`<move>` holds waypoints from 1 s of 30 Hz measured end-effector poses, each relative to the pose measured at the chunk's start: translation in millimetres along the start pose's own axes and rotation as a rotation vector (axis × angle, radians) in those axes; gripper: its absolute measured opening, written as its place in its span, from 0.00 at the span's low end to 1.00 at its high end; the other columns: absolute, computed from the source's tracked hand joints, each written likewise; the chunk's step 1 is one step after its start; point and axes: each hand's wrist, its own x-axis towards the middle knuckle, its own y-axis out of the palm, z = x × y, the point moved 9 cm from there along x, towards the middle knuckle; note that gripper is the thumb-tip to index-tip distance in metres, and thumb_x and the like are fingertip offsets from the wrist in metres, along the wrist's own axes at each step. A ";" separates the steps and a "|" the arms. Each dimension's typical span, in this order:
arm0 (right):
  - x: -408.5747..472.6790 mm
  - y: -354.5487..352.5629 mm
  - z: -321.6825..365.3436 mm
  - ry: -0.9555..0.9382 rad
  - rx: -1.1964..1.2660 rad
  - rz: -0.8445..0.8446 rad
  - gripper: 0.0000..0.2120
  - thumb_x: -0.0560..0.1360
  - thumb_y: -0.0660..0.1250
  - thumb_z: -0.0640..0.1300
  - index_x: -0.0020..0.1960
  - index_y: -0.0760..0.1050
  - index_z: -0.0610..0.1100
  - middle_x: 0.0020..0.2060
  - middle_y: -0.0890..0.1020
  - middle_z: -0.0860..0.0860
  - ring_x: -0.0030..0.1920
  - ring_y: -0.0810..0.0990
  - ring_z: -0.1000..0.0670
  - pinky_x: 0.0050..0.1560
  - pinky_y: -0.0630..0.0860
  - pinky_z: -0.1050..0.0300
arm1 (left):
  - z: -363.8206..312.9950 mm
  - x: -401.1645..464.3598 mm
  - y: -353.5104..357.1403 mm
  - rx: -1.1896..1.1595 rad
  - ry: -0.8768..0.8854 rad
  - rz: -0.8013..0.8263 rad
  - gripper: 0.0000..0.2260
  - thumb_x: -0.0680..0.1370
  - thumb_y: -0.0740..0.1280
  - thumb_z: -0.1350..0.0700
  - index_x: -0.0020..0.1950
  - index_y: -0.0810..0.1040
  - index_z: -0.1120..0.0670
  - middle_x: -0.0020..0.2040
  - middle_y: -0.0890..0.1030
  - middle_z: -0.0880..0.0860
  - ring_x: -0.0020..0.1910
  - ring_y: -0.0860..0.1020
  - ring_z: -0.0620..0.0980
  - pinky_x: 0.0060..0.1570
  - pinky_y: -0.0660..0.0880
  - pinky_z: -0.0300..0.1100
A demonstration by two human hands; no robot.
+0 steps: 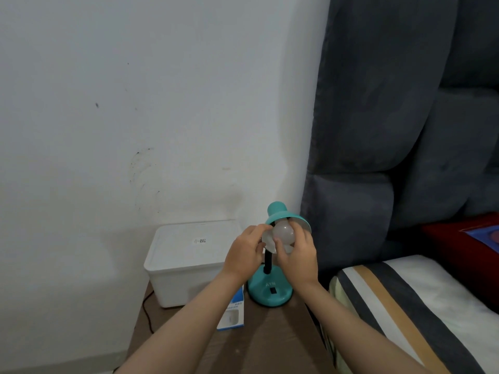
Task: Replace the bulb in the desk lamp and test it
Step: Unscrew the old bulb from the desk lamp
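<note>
The bulb [283,232] is sitting inside the mouth of the green lamp's shade [280,215]. The right hand [298,253] is curling its fingers around the bulb in a tight grip. The left hand [247,251] is pinching the shade's rim just beside that grip. Below the grip, the lamp's round base [270,291] is standing on the brown desk [270,341], near a white box [186,261] and a small blue box [232,311].

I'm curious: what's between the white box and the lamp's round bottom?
In the head view, the left forearm crosses there, with a blue-and-white carton lying below it.
</note>
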 end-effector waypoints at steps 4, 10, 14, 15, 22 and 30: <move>1.8 3.3 4.6 -0.074 -0.134 0.079 0.24 0.73 0.68 0.45 0.67 0.67 0.47 0.61 0.71 0.43 0.55 0.77 0.43 0.46 0.79 0.51 | 0.8 -1.4 -0.9 0.000 -0.007 -0.006 0.19 0.74 0.64 0.66 0.62 0.73 0.50 0.54 0.79 0.52 0.49 0.79 0.49 0.51 0.79 0.47; 0.6 0.6 1.6 -0.153 -0.261 0.122 0.26 0.73 0.68 0.47 0.69 0.65 0.48 0.65 0.69 0.41 0.55 0.78 0.41 0.42 0.79 0.52 | -1.5 -1.0 0.5 -0.001 -0.005 -0.003 0.19 0.74 0.64 0.66 0.62 0.73 0.49 0.54 0.79 0.52 0.50 0.78 0.49 0.51 0.78 0.47; -2.2 -1.8 0.5 -0.089 -0.149 0.093 0.27 0.74 0.68 0.49 0.69 0.65 0.45 0.61 0.74 0.41 0.53 0.80 0.41 0.44 0.80 0.50 | -2.3 -1.1 -0.6 -0.002 -0.002 -0.010 0.19 0.73 0.64 0.67 0.61 0.73 0.50 0.54 0.79 0.52 0.49 0.78 0.49 0.51 0.79 0.46; -1.3 -2.0 1.2 -0.079 -0.124 0.087 0.26 0.74 0.68 0.48 0.69 0.65 0.44 0.60 0.75 0.41 0.52 0.80 0.41 0.44 0.80 0.50 | -2.2 -0.9 -0.9 -0.001 -0.004 -0.009 0.19 0.73 0.64 0.67 0.61 0.73 0.50 0.53 0.79 0.53 0.49 0.78 0.49 0.50 0.79 0.46; 2.7 4.3 8.6 -0.166 -0.262 0.121 0.25 0.72 0.68 0.41 0.68 0.68 0.50 0.64 0.71 0.41 0.56 0.77 0.40 0.44 0.80 0.47 | -0.5 0.0 -2.6 -0.009 -0.022 -0.005 0.19 0.74 0.64 0.66 0.61 0.73 0.50 0.53 0.79 0.53 0.50 0.78 0.50 0.51 0.78 0.47; -3.0 -5.3 -2.3 -0.054 -0.044 0.003 0.28 0.72 0.70 0.48 0.69 0.67 0.46 0.63 0.71 0.41 0.60 0.74 0.43 0.52 0.73 0.58 | -2.5 -1.4 -1.3 -0.005 -0.004 -0.008 0.19 0.74 0.64 0.66 0.61 0.73 0.49 0.53 0.79 0.52 0.48 0.78 0.49 0.50 0.78 0.46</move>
